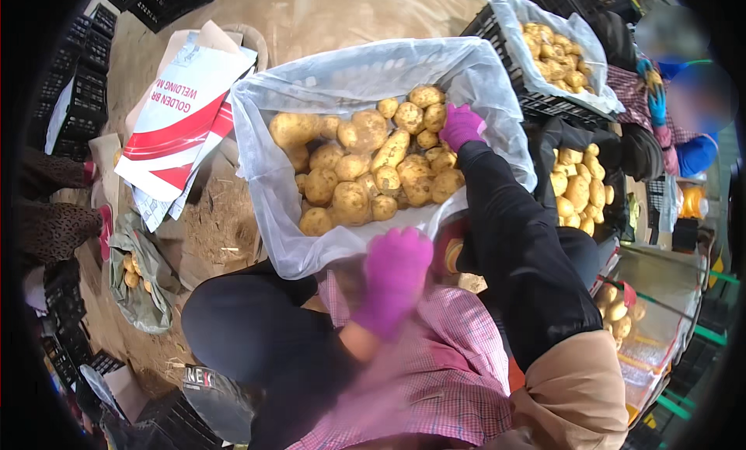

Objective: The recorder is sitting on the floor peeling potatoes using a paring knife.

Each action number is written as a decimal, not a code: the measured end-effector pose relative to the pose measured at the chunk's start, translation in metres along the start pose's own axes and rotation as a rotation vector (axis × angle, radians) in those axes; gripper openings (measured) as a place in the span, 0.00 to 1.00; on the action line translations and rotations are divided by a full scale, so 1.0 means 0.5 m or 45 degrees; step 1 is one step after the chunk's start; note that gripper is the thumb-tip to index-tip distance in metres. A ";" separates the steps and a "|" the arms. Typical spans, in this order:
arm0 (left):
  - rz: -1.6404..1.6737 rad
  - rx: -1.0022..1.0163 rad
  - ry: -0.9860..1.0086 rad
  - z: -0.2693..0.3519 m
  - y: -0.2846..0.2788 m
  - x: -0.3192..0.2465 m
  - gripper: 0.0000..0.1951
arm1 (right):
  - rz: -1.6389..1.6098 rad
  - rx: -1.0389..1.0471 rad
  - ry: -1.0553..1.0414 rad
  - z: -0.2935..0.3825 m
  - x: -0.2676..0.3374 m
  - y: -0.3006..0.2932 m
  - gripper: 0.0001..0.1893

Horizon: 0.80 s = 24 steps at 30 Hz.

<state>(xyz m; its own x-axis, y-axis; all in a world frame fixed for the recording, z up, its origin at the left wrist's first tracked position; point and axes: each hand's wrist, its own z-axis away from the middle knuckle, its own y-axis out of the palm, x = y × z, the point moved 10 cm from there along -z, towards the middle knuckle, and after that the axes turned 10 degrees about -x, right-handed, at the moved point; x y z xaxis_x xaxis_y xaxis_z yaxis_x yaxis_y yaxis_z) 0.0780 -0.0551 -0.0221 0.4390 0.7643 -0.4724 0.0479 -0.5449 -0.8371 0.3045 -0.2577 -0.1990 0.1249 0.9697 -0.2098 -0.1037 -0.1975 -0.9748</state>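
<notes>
A crate lined with a whitish translucent sheet [373,71] stands before me, partly filled with soil-marked potatoes [352,158]. Inside its right side, my right hand [462,125], in a magenta knit glove, reaches down at the edge of the potatoes. Its fingertips are hidden, so a grip on a potato cannot be made out. My left hand [399,278], gloved in the same magenta, is blurred above my lap at the crate's near edge. Its fingers look curled, and whether they hold anything is not visible.
Beyond my right arm are a lined black crate of potatoes [553,59] and dark-lined potatoes [577,187]. A co-worker's blue-gloved hand [657,103] is at far right. Printed cardboard [180,112] and a grey-green bag [137,275] lie left; another person's legs [58,222] stand nearby.
</notes>
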 end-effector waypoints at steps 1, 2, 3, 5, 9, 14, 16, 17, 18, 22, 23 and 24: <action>0.001 0.014 -0.018 -0.007 0.001 0.003 0.07 | 0.143 0.046 0.134 -0.008 -0.015 0.018 0.23; 0.034 0.118 -0.023 -0.012 0.017 0.001 0.07 | 0.249 0.051 0.083 -0.013 -0.011 0.028 0.22; 0.062 0.222 -0.030 -0.009 0.033 0.003 0.07 | 0.244 0.065 0.072 -0.017 -0.004 0.036 0.22; 0.097 0.223 -0.021 -0.014 0.036 0.007 0.09 | 0.370 0.032 -0.017 -0.030 -0.002 0.027 0.23; 0.448 0.058 -0.015 -0.007 0.015 -0.011 0.13 | -0.534 -0.286 -0.128 0.003 -0.041 -0.060 0.41; 0.934 -0.065 -0.457 -0.020 -0.014 0.060 0.15 | -1.538 -0.260 -0.381 0.206 -0.019 -0.264 0.54; 1.090 -0.151 -0.604 -0.011 -0.005 0.094 0.13 | -1.744 -0.129 -0.307 0.320 0.001 -0.347 0.54; 1.382 -0.039 -0.740 0.009 0.049 0.108 0.14 | -1.851 -0.124 -0.321 0.375 0.016 -0.383 0.55; 1.678 0.094 -0.868 0.023 0.086 0.100 0.16 | -1.838 -0.125 -0.321 0.420 0.022 -0.393 0.55; 0.811 0.029 0.036 -0.003 -0.036 -0.019 0.23 | -1.775 -0.185 -0.343 0.530 0.018 -0.407 0.54; 0.814 0.037 0.049 0.008 -0.033 -0.023 0.23 | -1.774 -0.196 -0.331 0.545 0.015 -0.407 0.54; 0.863 0.082 -0.021 0.020 -0.020 -0.007 0.26 | -1.831 -0.136 -0.257 0.554 0.018 -0.399 0.54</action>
<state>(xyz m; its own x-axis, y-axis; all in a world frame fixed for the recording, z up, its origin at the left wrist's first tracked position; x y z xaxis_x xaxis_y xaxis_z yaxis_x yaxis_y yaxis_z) 0.0670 -0.0488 -0.0149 0.3394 0.2663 -0.9022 -0.2868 -0.8841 -0.3689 0.0530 -0.1700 0.0146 -0.0836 0.3369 0.9378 0.0622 0.9411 -0.3325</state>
